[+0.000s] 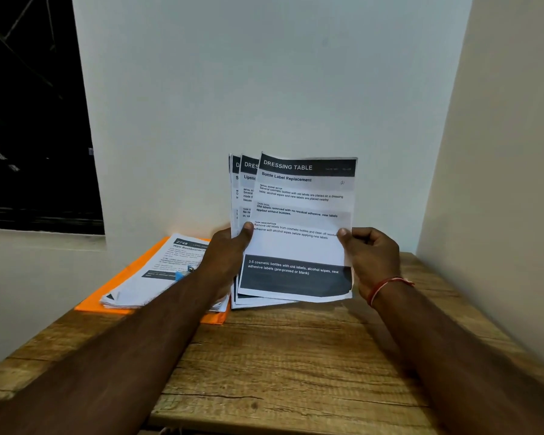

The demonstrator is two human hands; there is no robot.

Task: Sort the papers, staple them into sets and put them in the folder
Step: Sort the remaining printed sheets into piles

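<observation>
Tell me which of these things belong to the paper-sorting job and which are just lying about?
Belong to the job: fanned sheets, gripped by the left hand and right hand; paper stack lying on the orange folder; small blue object on that stack, perhaps the stapler.

Just lying about: wooden table; red wrist thread; dark window.

Matt printed paper sheets [299, 215], rough-grained wood table [296, 356], orange folder [107, 310] — perhaps plastic
</observation>
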